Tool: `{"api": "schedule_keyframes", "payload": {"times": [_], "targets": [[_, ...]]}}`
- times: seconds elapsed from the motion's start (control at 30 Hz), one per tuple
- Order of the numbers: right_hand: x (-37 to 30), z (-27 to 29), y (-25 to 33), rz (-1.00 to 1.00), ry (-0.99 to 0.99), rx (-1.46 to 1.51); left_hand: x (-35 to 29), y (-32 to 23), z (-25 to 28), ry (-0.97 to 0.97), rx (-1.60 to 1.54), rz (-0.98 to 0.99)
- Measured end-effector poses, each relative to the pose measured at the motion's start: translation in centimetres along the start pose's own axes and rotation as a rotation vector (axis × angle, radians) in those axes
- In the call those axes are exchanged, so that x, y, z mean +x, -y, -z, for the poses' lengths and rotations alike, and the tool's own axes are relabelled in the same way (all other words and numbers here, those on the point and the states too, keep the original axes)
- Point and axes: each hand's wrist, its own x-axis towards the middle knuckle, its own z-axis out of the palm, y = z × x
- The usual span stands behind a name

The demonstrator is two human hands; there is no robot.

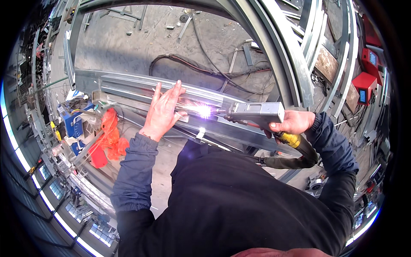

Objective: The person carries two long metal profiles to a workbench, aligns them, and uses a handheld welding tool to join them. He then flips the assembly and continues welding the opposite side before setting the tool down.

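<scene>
My right hand [296,121] is wrapped round the grip of a handheld welding gun [257,111] with a boxy grey body. From below the grip runs a yellow collar [290,139] into a thick dark hose [295,162]. The nozzle points left at a bright violet-white arc, and sparks fly toward my left hand. That left hand [164,107] rests on a long silver metal profile [128,82], its fingers stretched out and the thumb close to the arc. Glare hides the exact spot being welded.
A steel frame [280,51] curves across the upper right. Dark cables [184,60] lie on the concrete floor beyond the profile. Orange cloth [110,132] and a blue machine [73,124] stand at left. Red boxes with screens [363,88] and metal lengths [338,85] are at right.
</scene>
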Motion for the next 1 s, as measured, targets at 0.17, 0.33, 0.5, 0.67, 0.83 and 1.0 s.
{"api": "schedule_keyframes", "payload": {"times": [0.17, 0.33, 0.5, 0.67, 0.83, 1.0], "targets": [[-0.2, 0.1, 0.2, -0.029, 0.006, 0.015, 0.1, -0.1, 0.0, -0.007, -0.007, -0.001], [-0.3, 0.2, -0.3, -0.03, 0.002, -0.004, -0.1, 0.0, -0.2, -0.003, -0.006, 0.017], [-0.5, 0.1, -0.4, -0.023, -0.016, -0.003, 0.0, -0.1, -0.1, 0.012, -0.012, 0.035], [-0.7, 0.1, -0.5, -0.032, 0.001, 0.033, 0.0, 0.3, 0.2, 0.041, -0.058, 0.026], [-0.8, 0.2, -0.4, -0.021, 0.011, 0.015, 0.5, 0.0, 1.6, 0.103, -0.114, 0.056], [-0.9, 0.2, -0.8, -0.025, 0.008, 0.026, 0.0, 0.5, 1.9, 0.1, -0.086, 0.082]]}}
